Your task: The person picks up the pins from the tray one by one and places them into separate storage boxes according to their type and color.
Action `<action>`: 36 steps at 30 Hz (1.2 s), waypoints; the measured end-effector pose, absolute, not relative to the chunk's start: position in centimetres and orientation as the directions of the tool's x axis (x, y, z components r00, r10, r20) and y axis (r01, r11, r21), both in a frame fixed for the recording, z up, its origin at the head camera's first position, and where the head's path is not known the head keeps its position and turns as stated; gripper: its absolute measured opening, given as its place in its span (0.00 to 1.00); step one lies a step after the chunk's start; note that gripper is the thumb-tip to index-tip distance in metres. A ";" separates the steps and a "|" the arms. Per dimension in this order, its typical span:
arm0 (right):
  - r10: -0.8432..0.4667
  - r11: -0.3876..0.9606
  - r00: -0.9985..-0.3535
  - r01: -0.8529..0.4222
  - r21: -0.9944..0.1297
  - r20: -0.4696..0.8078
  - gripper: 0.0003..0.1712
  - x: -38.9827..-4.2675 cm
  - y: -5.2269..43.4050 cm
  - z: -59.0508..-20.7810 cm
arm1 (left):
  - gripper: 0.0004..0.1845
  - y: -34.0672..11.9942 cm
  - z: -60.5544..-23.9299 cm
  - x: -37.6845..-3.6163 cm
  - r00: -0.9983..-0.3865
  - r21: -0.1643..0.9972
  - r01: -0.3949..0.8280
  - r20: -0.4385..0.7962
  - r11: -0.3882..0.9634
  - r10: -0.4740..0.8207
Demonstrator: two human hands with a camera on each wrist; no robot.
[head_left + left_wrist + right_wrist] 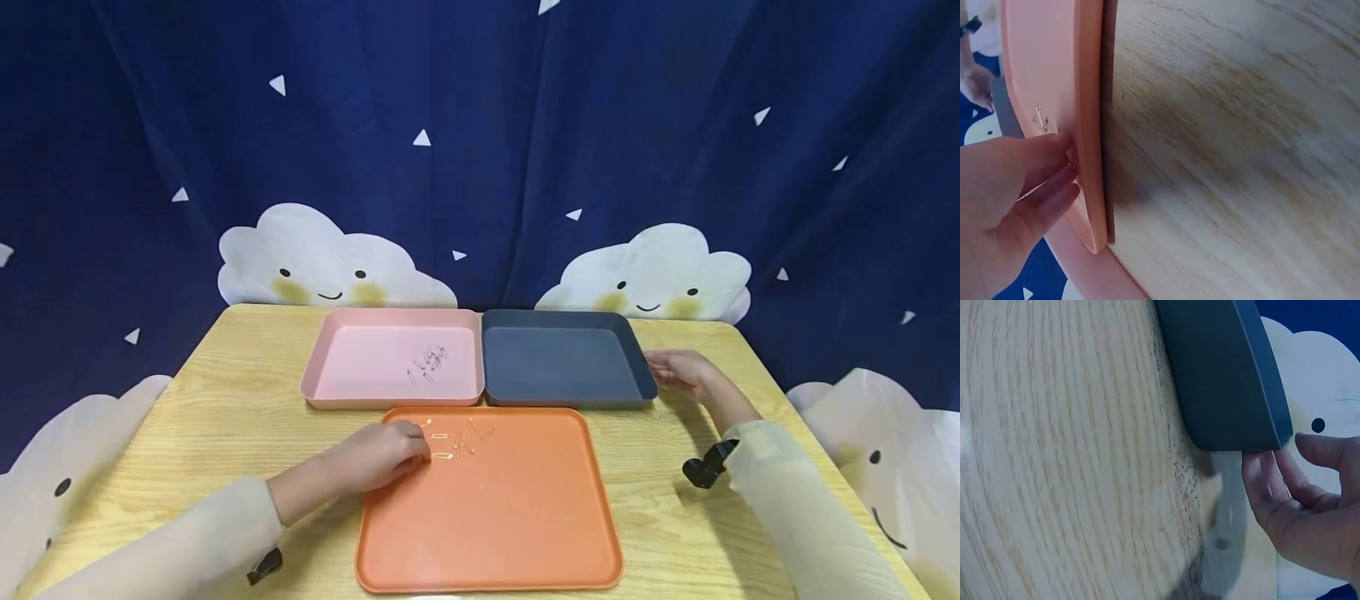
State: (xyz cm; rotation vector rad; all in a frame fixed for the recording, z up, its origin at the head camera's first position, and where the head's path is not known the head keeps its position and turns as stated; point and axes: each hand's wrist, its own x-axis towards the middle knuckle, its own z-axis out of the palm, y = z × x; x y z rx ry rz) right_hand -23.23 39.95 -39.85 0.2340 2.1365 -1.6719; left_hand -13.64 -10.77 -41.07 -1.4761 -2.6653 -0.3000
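Note:
In the head view my left hand (386,454) reaches over the left edge of the orange tray (495,533), fingertips down among gold safety pins (441,456). The left wrist view shows its thumb and fingers bent toward each other, with a bit of gold (1072,164) between the tips; I cannot tell whether they pinch it. My right hand (682,371) is at the right side of the dark blue tray (570,398). Its fingers are loosely extended by that tray's corner in the right wrist view, thumb apart, holding nothing.
Left of the dark blue tray, and side by side with it, stands a pink tray (337,385) with several dark safety pins (429,362) inside. All three trays are on a wooden table (225,400). A dark blue curtain (480,167) with clouds hangs behind.

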 end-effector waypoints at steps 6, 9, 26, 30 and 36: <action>-0.089 0.249 -0.894 0.408 -0.878 -0.440 0.30 -23.6 39.7 -40.1 | 0.05 -10.0 -41.0 -13.8 -0.495 0.060 0.868 0.156 0.492 0.854; -0.076 0.243 -0.895 0.412 -0.878 -0.440 0.31 -23.5 39.7 -40.1 | 0.08 -9.7 -40.9 -13.8 -0.471 -0.031 0.876 0.151 0.481 0.869; -0.056 0.329 -0.893 0.406 -0.853 -0.446 0.37 -23.7 39.6 -40.2 | 0.07 -9.2 -40.8 -13.6 -0.597 0.236 0.793 0.113 0.562 0.794; -0.030 0.349 -0.886 0.425 -0.836 -0.463 0.36 -23.6 39.7 -39.9 | 0.06 -8.9 -39.8 -13.6 -0.657 0.438 0.706 0.112 0.557 0.745; -0.031 0.328 -0.882 0.435 -0.839 -0.470 0.37 -23.6 39.8 -40.0 | 0.05 -8.6 -38.8 -13.9 -0.738 0.719 0.419 -0.086 0.554 0.669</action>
